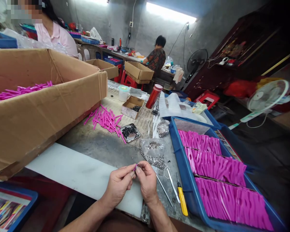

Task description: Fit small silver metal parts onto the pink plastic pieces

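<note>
My left hand (118, 186) and my right hand (148, 183) meet over the front of the bench, fingertips pinched together on a small magenta plastic piece (135, 167). Most of that piece is hidden by the fingers. Beneath them lies a white board (82, 172). Beyond the hands are a loose pile of magenta plastic sticks (105, 119), a dish of small black parts (130, 132) and a clear bag of small metal parts (154, 151). Right of my right hand lie a yellow-handled screwdriver (182, 199), tweezers (172, 185) and a thin metal rod (164, 190).
A blue crate (186, 190) with rows of magenta pieces stands at the right. On the left, a large cardboard box (50, 112) holds more sticks. A red flask (154, 96), a small carton (129, 112) and a lidded tub (123, 94) stand farther back. Two people sit beyond.
</note>
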Action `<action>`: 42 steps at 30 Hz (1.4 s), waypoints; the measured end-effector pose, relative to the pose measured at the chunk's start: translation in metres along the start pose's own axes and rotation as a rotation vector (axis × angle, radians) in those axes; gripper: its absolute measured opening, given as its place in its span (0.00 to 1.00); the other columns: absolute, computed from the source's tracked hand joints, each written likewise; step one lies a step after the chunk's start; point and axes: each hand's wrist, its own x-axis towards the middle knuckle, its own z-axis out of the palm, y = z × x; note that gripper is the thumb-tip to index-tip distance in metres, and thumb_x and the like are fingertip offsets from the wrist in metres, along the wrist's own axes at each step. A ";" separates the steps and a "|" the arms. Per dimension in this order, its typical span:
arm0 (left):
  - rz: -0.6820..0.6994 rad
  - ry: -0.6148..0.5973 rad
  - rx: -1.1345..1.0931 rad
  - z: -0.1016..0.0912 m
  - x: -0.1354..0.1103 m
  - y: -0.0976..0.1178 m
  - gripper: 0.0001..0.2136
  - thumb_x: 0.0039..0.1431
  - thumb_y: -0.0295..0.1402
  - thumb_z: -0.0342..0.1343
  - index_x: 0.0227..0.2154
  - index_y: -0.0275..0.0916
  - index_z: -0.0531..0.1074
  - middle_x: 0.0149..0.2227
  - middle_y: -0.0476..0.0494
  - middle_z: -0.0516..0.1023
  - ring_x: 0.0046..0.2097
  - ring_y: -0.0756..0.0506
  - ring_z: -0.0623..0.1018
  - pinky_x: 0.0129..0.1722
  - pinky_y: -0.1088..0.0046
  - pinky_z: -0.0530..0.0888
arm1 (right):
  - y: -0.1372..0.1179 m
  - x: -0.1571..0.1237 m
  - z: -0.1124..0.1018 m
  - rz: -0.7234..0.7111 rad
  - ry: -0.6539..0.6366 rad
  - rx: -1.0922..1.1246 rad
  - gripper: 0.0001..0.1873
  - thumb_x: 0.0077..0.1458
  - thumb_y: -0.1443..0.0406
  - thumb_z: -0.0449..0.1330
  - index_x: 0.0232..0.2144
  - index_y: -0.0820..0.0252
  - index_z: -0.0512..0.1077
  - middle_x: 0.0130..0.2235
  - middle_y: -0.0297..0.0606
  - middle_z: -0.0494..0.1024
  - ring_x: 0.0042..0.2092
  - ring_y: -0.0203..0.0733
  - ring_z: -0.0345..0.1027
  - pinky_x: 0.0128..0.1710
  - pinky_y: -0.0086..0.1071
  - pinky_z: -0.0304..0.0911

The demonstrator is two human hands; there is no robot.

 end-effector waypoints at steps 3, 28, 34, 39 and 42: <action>-0.016 0.004 -0.002 0.001 0.000 0.001 0.12 0.43 0.29 0.53 0.32 0.32 0.75 0.20 0.49 0.68 0.15 0.56 0.61 0.12 0.81 0.59 | -0.001 0.000 -0.001 -0.001 0.003 -0.024 0.09 0.48 0.62 0.54 0.22 0.61 0.62 0.19 0.27 0.63 0.21 0.31 0.57 0.22 0.24 0.55; -0.025 0.000 0.034 0.001 0.001 -0.002 0.12 0.43 0.30 0.54 0.32 0.33 0.75 0.19 0.49 0.68 0.15 0.56 0.60 0.12 0.80 0.60 | -0.003 0.001 0.000 0.024 0.014 -0.032 0.08 0.48 0.62 0.53 0.22 0.60 0.61 0.18 0.27 0.61 0.20 0.32 0.57 0.20 0.24 0.55; -0.010 -0.036 0.046 0.005 0.001 -0.002 0.12 0.44 0.31 0.53 0.33 0.33 0.75 0.17 0.50 0.66 0.14 0.56 0.59 0.13 0.80 0.61 | -0.003 -0.002 0.000 0.003 0.088 -0.098 0.10 0.48 0.60 0.52 0.21 0.60 0.60 0.18 0.27 0.60 0.21 0.32 0.54 0.20 0.24 0.54; 0.061 -0.061 0.077 0.009 0.000 -0.002 0.12 0.44 0.30 0.53 0.32 0.33 0.75 0.17 0.50 0.65 0.16 0.55 0.62 0.15 0.79 0.62 | -0.002 -0.006 -0.005 0.043 0.055 -0.055 0.12 0.49 0.59 0.51 0.20 0.59 0.59 0.18 0.27 0.58 0.20 0.31 0.53 0.20 0.25 0.53; -0.017 -0.105 0.048 0.009 0.000 -0.002 0.13 0.45 0.30 0.51 0.34 0.32 0.74 0.17 0.51 0.64 0.15 0.55 0.59 0.13 0.80 0.59 | 0.001 -0.009 -0.009 -0.028 0.112 -0.159 0.10 0.50 0.59 0.51 0.23 0.60 0.60 0.20 0.28 0.60 0.22 0.32 0.55 0.22 0.25 0.54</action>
